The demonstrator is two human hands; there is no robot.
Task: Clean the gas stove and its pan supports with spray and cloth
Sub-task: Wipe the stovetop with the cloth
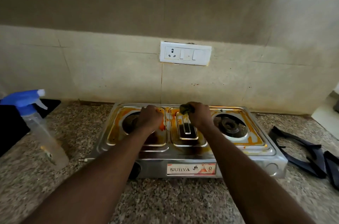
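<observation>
A steel two-burner gas stove [185, 154] sits on the granite counter, its top streaked with orange stains. My right hand [199, 115] grips a wadded green cloth [185, 109] over the stove's back middle. My left hand [149, 116] is curled into a fist over the left burner well, and I cannot see anything in it. The right burner [230, 125] is bare. Two dark pan supports [300, 152] lie on the counter to the right of the stove. A clear spray bottle [39, 130] with a blue trigger head stands at the left.
A white socket and switch plate [185, 53] is on the tiled wall behind the stove. A black surface [11, 123] lies at the far left behind the bottle. Speckled granite counter [165, 201] runs in front of the stove.
</observation>
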